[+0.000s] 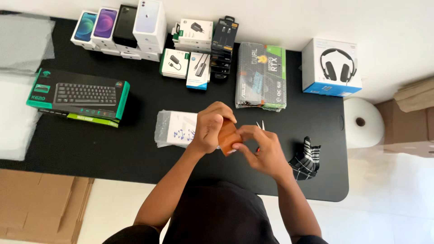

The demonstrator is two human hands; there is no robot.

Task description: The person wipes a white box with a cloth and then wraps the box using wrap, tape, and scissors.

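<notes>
Both my hands meet over the middle of the black table (135, 149). My left hand (211, 126) wraps over a brown tape roll (227, 136). From the other side, my right hand (264, 151) pinches the roll's lower edge. Two thin pale pointed tips (260, 124), like scissor blades, stick up just behind my right hand; I cannot tell how they are held. A small white box in bubble wrap (174, 129) lies on the table just left of my left hand.
A keyboard box (77, 96) lies at the left, with phone boxes (120, 27) and accessory boxes (199, 49) at the back. A graphics card box (262, 74) and headset box (332, 67) sit back right. A striped cloth (306, 158), bubble-wrap roll (361, 122) and cardboard (40, 208) are nearby.
</notes>
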